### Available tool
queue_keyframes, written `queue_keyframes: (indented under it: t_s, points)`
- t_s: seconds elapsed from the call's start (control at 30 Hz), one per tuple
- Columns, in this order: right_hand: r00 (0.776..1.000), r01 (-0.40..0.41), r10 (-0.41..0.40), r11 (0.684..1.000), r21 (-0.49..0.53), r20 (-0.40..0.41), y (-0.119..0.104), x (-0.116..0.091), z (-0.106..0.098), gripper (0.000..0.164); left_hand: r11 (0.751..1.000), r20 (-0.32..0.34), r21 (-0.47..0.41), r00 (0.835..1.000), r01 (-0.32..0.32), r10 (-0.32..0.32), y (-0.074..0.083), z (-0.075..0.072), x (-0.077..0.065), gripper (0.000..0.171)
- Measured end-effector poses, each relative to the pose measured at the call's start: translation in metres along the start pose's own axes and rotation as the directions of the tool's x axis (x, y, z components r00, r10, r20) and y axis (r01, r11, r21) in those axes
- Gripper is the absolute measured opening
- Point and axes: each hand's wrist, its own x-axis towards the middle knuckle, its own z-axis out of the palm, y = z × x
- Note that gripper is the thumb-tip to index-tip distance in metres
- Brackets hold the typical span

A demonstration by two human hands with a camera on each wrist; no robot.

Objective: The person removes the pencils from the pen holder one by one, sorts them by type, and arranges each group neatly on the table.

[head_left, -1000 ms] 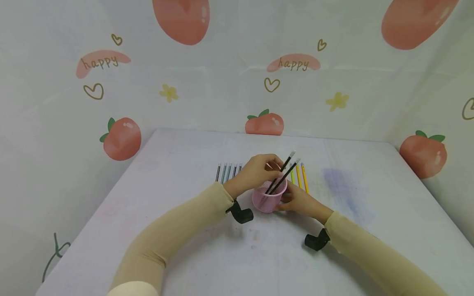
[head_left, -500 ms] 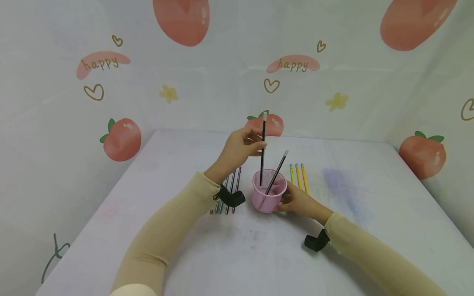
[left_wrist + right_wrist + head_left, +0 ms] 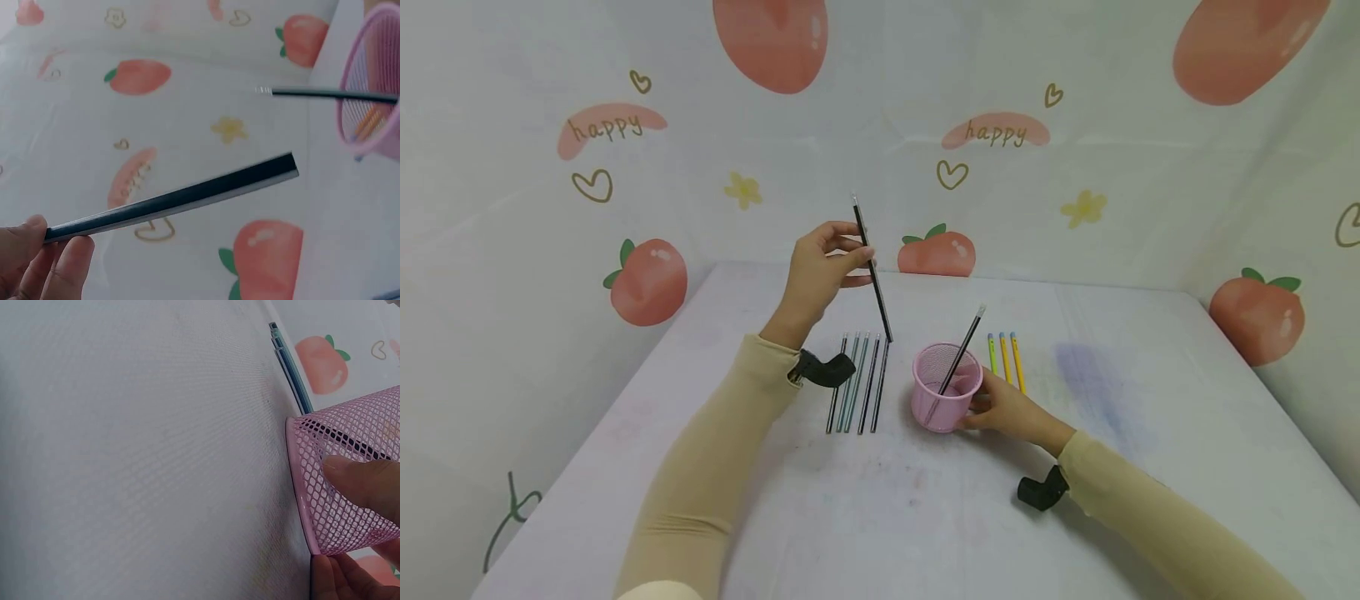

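My left hand (image 3: 820, 271) is raised over the table and pinches a black pencil (image 3: 882, 308) between thumb and fingers. The pencil tilts, its white eraser end up, its lower end above the far end of a row of pencils. In the left wrist view the held pencil (image 3: 219, 186) points toward the cup. My right hand (image 3: 1011, 408) grips the side of a pink mesh pen cup (image 3: 940, 412), which stands upright on the table. In the right wrist view the thumb (image 3: 362, 481) lies against the mesh. One black pencil (image 3: 967, 337) leans inside the cup, eraser end up.
Several dark and teal pencils (image 3: 881, 387) lie side by side left of the cup. Behind my right hand lie a green pencil (image 3: 992, 354) and two yellow pencils (image 3: 1018, 362). A cloth printed with peaches hangs behind the white table (image 3: 925, 533).
My left hand has lifted one of the two black pencils out of the cup and carried it up and left, above the pencil row. The right hand and cup have stayed in place.
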Motion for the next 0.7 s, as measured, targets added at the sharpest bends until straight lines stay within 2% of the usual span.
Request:
queue_keyframes:
  t_s: [0.13,0.23,0.33,0.53,0.7]
  points:
    - [1.0,-0.006,0.006,1.0,-0.002,0.001,0.0,0.0,-0.001,0.087,0.998,-0.016,0.032,0.999,0.05,-0.049,-0.008,-0.018,0.002,0.041]
    - [1.0,0.003,-0.003,1.0,-0.007,0.005,-0.001,0.0,-0.001,0.086,0.99,-0.018,0.108,0.996,0.09,-0.089,-0.016,-0.029,0.002,0.049]
    - [1.0,-0.002,0.002,1.0,-0.001,0.005,-0.002,0.0,-0.001,0.086,0.972,-0.007,0.19,0.99,0.141,-0.142,-0.024,-0.038,0.001,0.056]
    - [1.0,-0.023,0.023,1.0,-0.001,0.003,-0.002,0.0,-0.001,0.086,0.913,0.043,0.324,0.96,0.248,-0.276,-0.044,-0.051,-0.004,0.065]
    - [1.0,-0.028,0.028,1.0,0.002,0.006,-0.003,0.0,-0.002,0.088,0.847,0.045,0.41,0.92,0.338,-0.389,-0.059,-0.058,-0.009,0.064]
